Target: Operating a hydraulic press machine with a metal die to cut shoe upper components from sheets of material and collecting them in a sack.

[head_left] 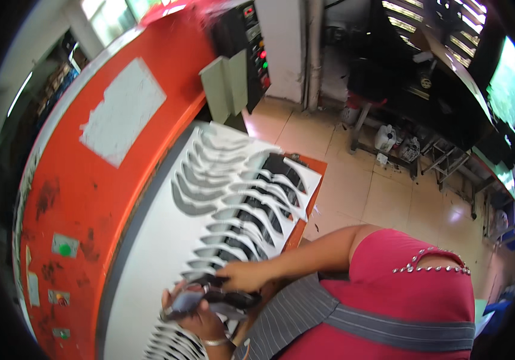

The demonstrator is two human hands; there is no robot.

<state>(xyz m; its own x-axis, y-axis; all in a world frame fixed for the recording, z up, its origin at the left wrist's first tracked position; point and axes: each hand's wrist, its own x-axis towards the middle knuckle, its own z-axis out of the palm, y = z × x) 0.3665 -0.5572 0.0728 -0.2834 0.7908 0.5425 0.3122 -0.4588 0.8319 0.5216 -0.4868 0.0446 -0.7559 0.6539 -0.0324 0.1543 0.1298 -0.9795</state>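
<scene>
My left hand (202, 324), with a bracelet at the wrist, is closed around a bundle of curved cut pieces (184, 302), grey and dark. My right hand (246, 277) reaches across at the bundle's far side, its fingers bent over dark curved pieces (228, 296); motion blur hides the exact grip. Beneath and beyond the hands lies a white sheet (143, 270) with rows of crescent-shaped cut-outs. Black and grey material (257, 210) shows through the slots, and narrow white strips remain between them. More slotted strips (176, 343) lie near my left wrist.
A large orange machine (89, 198) with buttons stands along the left of the work surface. Its control box (254, 54) with lit buttons is at the far end. Across the tiled floor (353, 186) stand a dark workbench (413, 90) and white containers (385, 138).
</scene>
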